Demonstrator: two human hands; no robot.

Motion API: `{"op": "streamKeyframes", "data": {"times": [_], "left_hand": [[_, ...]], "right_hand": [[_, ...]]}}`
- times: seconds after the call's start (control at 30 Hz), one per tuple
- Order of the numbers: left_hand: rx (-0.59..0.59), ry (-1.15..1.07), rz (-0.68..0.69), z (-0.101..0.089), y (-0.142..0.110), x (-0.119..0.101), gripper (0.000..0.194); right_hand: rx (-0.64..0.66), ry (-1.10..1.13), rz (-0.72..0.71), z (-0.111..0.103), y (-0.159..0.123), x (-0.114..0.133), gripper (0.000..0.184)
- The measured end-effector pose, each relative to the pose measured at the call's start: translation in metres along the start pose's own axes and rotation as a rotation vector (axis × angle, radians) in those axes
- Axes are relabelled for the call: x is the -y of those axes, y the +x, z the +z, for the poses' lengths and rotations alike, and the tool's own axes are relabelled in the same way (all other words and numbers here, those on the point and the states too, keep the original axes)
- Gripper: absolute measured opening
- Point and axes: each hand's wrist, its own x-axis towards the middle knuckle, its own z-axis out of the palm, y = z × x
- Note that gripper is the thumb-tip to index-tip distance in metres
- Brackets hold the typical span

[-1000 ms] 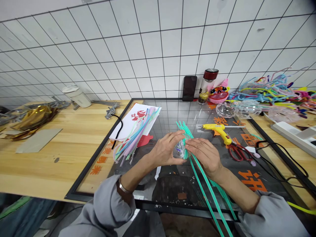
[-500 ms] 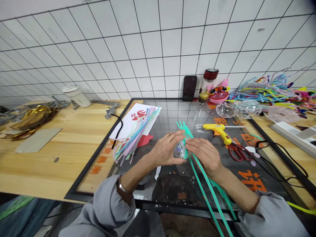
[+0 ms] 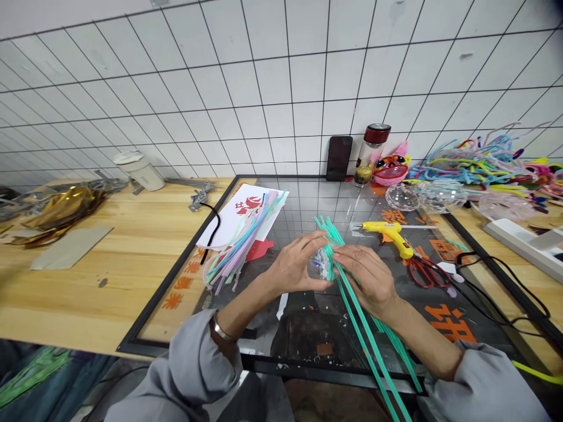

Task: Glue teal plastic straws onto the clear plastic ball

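My left hand (image 3: 295,266) and my right hand (image 3: 368,275) meet over the glass panel (image 3: 308,205), fingers curled round a small clear, shiny ball-like piece (image 3: 320,265) held between them. A bundle of long teal pipe cleaners (image 3: 365,328) runs under my right hand, from near the piece back toward me. What the piece is exactly I cannot make out.
A fan of pastel pipe cleaners (image 3: 241,240) on white paper (image 3: 233,217) lies to the left. A yellow glue gun (image 3: 389,233), red scissors (image 3: 422,274) and black cables (image 3: 497,293) lie to the right. Clear half-spheres (image 3: 402,196), a jar (image 3: 372,149), a phone (image 3: 339,158) and a colourful pipe-cleaner heap (image 3: 479,158) stand by the wall.
Hardly anything: both hands stay closed round the clear piece, and the view has shifted slightly.
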Motion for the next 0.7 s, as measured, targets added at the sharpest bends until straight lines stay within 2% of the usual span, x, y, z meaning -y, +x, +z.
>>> {"op": "streamKeyframes", "data": {"times": [0.17,0.47,0.7], "left_hand": [[-0.04,-0.054,-0.022,0.0031,-0.0009,0.0014,0.071],[-0.025,-0.107,-0.124,0.0042,-0.0013,0.0009,0.077],[-0.056,-0.165,-0.17,0.0063,-0.0005,0.0005,0.08]], "right_hand": [[0.017,-0.002,-0.005,-0.0014,-0.0005,-0.0005,0.036],[0.021,-0.022,-0.012,-0.0037,-0.0025,-0.0019,0.04],[0.04,-0.029,-0.03,-0.0061,-0.0041,-0.0022,0.046]]}}
